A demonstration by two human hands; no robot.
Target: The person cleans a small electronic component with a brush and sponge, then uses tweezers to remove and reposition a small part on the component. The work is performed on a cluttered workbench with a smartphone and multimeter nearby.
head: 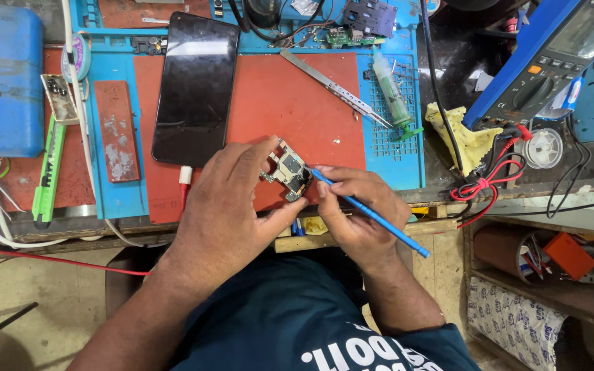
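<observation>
My left hand (232, 206) pinches a small phone circuit board (287, 170) between thumb and fingers, just above the front edge of the red work mat (283, 96). My right hand (359, 216) grips a thin blue tool (372, 215) like a pen, its tip touching the board's right side. A black smartphone (196, 86) lies face up on the mat to the left, with a white-and-red cable plug (185, 176) at its lower end.
Metal tweezers (335, 88) and a flux syringe (393, 96) lie at the mat's right. A blue multimeter (558, 55) with red and black leads stands far right, a yellow cloth (462, 137) beside it. A blue box (1, 75) sits far left, a green tool (46, 172) below it.
</observation>
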